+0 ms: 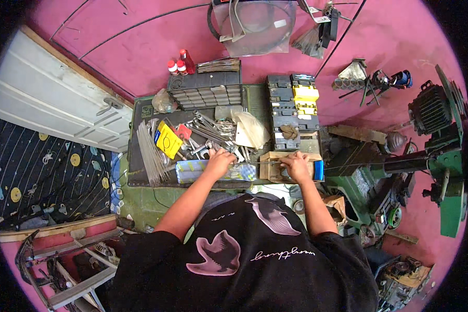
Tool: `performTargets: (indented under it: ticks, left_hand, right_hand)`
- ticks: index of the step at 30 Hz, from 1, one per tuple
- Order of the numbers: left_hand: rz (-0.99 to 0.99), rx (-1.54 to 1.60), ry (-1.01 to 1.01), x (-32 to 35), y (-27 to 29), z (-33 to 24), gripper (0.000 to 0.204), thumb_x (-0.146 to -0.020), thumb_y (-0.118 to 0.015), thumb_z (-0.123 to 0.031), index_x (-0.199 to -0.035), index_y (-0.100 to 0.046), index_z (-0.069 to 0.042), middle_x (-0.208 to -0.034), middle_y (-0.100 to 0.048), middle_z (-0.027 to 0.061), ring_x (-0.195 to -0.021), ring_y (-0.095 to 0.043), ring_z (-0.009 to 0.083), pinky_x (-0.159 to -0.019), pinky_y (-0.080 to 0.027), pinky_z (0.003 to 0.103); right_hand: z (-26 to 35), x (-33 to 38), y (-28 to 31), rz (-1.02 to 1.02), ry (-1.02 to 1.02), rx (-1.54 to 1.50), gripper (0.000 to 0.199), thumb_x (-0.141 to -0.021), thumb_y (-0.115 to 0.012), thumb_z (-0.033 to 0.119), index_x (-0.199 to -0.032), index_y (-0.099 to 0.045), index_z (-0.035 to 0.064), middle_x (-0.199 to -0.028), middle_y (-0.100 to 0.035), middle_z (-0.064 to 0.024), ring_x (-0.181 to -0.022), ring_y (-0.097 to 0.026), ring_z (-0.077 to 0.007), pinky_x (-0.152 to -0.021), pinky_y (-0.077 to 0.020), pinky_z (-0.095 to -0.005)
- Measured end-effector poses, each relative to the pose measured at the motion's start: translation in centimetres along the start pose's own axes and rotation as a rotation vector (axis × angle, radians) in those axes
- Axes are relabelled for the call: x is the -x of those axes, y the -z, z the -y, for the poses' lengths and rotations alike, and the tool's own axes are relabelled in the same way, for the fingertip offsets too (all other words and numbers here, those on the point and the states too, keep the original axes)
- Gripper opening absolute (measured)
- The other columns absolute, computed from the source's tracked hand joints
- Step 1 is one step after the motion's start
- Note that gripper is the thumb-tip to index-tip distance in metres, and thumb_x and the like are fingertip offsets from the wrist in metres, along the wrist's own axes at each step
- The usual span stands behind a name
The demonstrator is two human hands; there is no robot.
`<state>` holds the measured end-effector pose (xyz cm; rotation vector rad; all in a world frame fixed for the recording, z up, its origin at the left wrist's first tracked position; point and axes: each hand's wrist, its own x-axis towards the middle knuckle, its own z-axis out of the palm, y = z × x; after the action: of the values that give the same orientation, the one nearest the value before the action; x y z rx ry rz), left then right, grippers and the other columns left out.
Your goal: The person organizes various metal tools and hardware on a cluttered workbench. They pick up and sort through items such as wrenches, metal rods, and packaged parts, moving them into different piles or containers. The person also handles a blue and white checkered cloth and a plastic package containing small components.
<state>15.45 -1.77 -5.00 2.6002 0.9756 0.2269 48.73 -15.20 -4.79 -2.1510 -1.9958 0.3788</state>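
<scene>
A thin metal rod [260,163] stretches between my two hands over the near side of the cluttered workbench. My left hand [221,164] is closed at the rod's left end, beside a heap of wrenches and metal parts [208,130]. Under its wrist lies a clear plastic sleeve with blue and yellow-green print [192,169]. My right hand [296,166] pinches the rod's other end above an open wooden box [265,170]. My fingers hide both ends of the rod. A blue object [319,170] stands at the box's right side.
Left on the bench are a bundle of thin grey rods [150,153] and a yellow packet [169,139]. A drawer cabinet [208,96] with red bottles [187,61] stands behind. Black and yellow batteries [283,109] line the back right. A green drill press [450,171] rises at right.
</scene>
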Motion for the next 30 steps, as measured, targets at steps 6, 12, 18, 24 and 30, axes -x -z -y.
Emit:
performTargets:
  ticks: [6,12,18,24,30]
  left_hand:
    - [0.021,0.007,0.009,-0.3,0.5,-0.6,0.011,-0.084,-0.063,-0.015,-0.087,-0.071,-0.022,-0.093,-0.068,-0.0038,-0.101,-0.056,0.0197,-0.085,-0.031,0.048]
    - [-0.079,0.04,0.007,0.2,0.4,-0.8,0.01,-0.084,-0.064,-0.016,-0.087,-0.071,-0.022,-0.089,-0.067,-0.0028,-0.1,-0.057,0.0207,-0.084,-0.03,0.047]
    - [-0.112,0.066,0.05,0.5,-0.3,-0.1,0.009,-0.081,-0.067,-0.015,-0.087,-0.072,-0.021,-0.088,-0.069,-0.0027,-0.098,-0.058,0.0214,-0.082,-0.031,0.045]
    - [-0.197,0.094,0.063,0.2,-1.4,-0.3,0.011,-0.077,-0.068,-0.011,-0.08,-0.073,-0.02,-0.083,-0.067,-0.0052,-0.092,-0.058,0.0191,-0.082,-0.031,0.045]
    - [-0.183,0.087,0.051,-0.1,-1.5,-0.1,0.011,-0.075,-0.069,-0.012,-0.08,-0.075,-0.02,-0.082,-0.068,-0.0056,-0.091,-0.059,0.0202,-0.081,-0.032,0.044]
  right_hand:
    - [6.8,-3.8,-2.3,0.067,0.193,-0.131,0.028,-0.081,-0.073,0.021,-0.109,-0.075,0.0249,-0.1,-0.071,0.0025,-0.104,-0.052,-0.0247,-0.087,-0.0326,-0.0501]
    - [12.4,-7.8,-4.4,0.242,0.295,-0.159,0.047,-0.083,-0.068,0.014,-0.129,-0.064,0.0182,-0.106,-0.07,-0.0038,-0.109,-0.054,-0.0274,-0.092,-0.0292,-0.0488]
    - [10.5,-9.4,-8.8,0.308,0.22,-0.489,0.035,-0.082,-0.076,0.015,-0.116,-0.067,0.0132,-0.098,-0.072,-0.009,-0.102,-0.063,-0.0285,-0.091,-0.0389,-0.0473]
    - [11.4,-8.5,-8.4,0.371,0.166,-0.551,0.028,-0.082,-0.079,0.023,-0.107,-0.069,0.0136,-0.098,-0.073,-0.0089,-0.101,-0.061,-0.0302,-0.089,-0.0382,-0.0496]
    - [12.8,-8.1,-8.8,0.242,0.125,-0.312,0.03,-0.079,-0.081,0.034,-0.104,-0.07,0.0198,-0.09,-0.071,-0.0048,-0.098,-0.06,-0.0269,-0.09,-0.0311,-0.048]
